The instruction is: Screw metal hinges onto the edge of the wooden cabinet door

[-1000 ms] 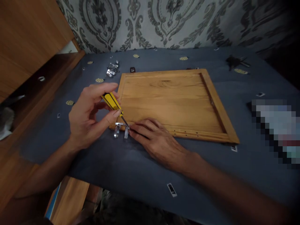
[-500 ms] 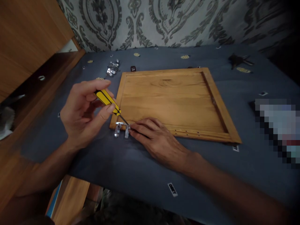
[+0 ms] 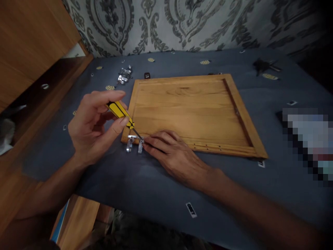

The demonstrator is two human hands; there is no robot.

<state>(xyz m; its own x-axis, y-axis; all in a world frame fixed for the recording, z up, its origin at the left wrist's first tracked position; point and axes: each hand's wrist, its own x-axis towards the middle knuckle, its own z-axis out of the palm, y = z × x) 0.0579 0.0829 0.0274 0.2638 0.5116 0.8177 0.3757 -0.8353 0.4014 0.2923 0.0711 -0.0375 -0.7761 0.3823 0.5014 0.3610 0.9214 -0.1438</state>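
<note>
In my left hand (image 3: 96,125) is a yellow and black screwdriver (image 3: 119,110), held between thumb and fingers. Its shaft slants down to the right, and the tip meets a metal hinge (image 3: 141,146) on the near left edge of a wooden panel (image 3: 187,107). Beside that hinge sits a second metal hinge (image 3: 129,144), nearer the panel's corner. My right hand (image 3: 177,156) lies palm down over the panel's near edge, its fingertips pressed against the hinge under the screwdriver. Those fingertips partly hide the hinge plate.
Several loose metal hinges (image 3: 125,74) lie behind the panel's left corner. A dark tool-like object (image 3: 265,66) is at the back right. On the right lies a blurred-out item (image 3: 309,142). A wooden cabinet (image 3: 33,41) borders the left, and a patterned curtain or wall (image 3: 182,24) stands behind.
The screwdriver handle has turned slightly in my left hand, with its tip still at the hinge. My right hand stays in place. The view has shifted a little.
</note>
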